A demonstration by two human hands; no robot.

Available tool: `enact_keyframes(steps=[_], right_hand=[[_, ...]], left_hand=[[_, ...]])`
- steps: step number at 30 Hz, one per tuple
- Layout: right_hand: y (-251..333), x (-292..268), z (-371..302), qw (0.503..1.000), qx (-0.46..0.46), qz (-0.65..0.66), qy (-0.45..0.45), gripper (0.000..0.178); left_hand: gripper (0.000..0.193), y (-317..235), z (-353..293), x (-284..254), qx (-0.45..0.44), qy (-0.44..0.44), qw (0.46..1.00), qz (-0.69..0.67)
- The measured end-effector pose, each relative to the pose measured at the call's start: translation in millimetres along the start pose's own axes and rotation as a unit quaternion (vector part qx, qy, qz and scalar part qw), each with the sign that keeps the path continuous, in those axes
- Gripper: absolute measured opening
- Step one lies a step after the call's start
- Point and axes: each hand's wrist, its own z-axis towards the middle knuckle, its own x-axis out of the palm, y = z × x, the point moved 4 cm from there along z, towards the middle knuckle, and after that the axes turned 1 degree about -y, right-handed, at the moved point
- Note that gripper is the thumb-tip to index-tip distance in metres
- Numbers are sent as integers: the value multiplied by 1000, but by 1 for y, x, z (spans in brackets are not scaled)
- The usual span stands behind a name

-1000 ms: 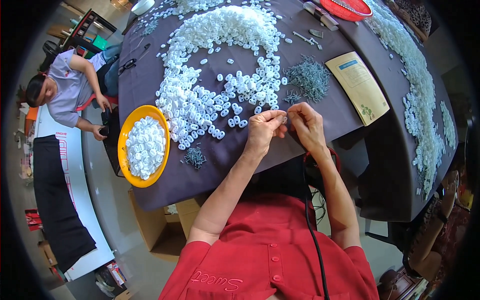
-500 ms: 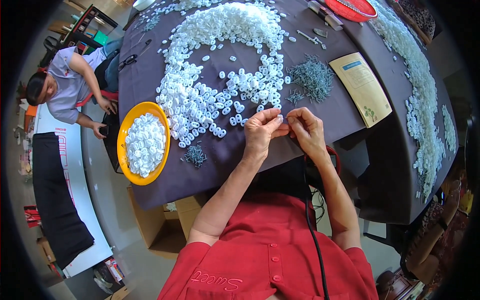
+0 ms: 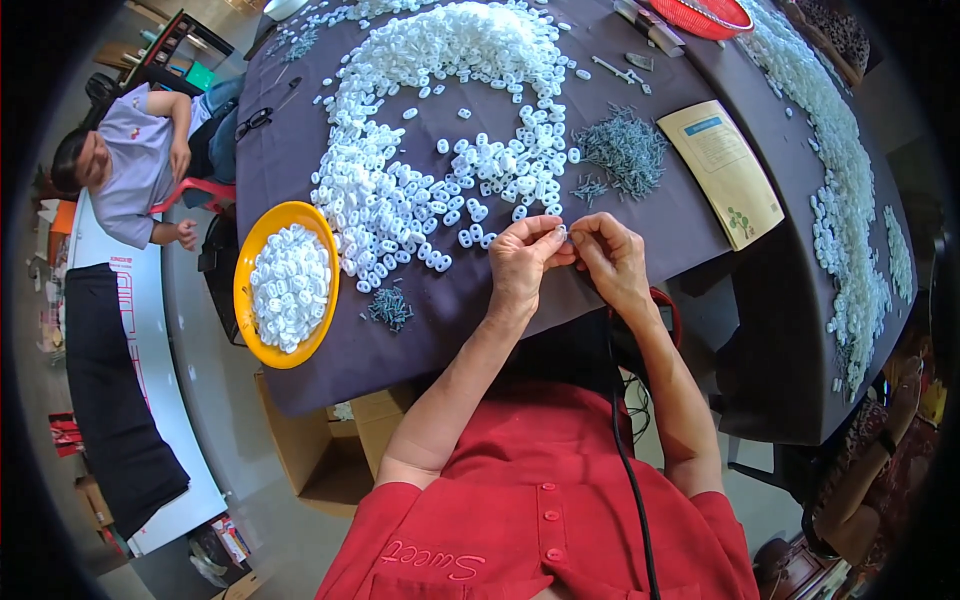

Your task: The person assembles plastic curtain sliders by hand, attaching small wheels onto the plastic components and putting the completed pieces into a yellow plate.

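My left hand (image 3: 525,255) pinches a small white plastic piece (image 3: 561,232) between thumb and fingertips, just over the near edge of the table. Right against it, my right hand (image 3: 612,256) has its thumb and forefinger pressed together; what is between them is too small to make out. Beyond my hands spreads a pile of white oval two-holed pieces (image 3: 470,45). Ahead of my right hand is a heap of small grey screw-like pins (image 3: 625,152). To the left, an orange bowl (image 3: 243,290) holds many white pieces, and a smaller pin pile (image 3: 390,309) lies beside it.
The table has a dark grey cloth (image 3: 440,345). A tan booklet or packet (image 3: 715,165) lies at right, with a red basket (image 3: 690,22) farther back. More white pieces (image 3: 850,240) cover the far right. Another person (image 3: 140,165) sits at left; a cardboard box (image 3: 335,455) stands below.
My hands stay nearly in place, fingertips still together around the white piece. The person at left has raised an arm and shifted both hands.
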Motion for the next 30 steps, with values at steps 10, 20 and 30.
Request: enact_keyframes(steps=[10, 20, 30], right_hand=[[-4, 1, 0, 997, -48, -57, -18, 3], [8, 5, 0, 994, -71, -81, -3, 2], [23, 16, 25, 960, -182, -215, 4, 9]], left_hand=[[10, 1, -1, 1, 14, 0, 999, 30], [9, -2, -5, -4, 8, -2, 998, 57], [7, -12, -16, -37, -3, -27, 999, -16]])
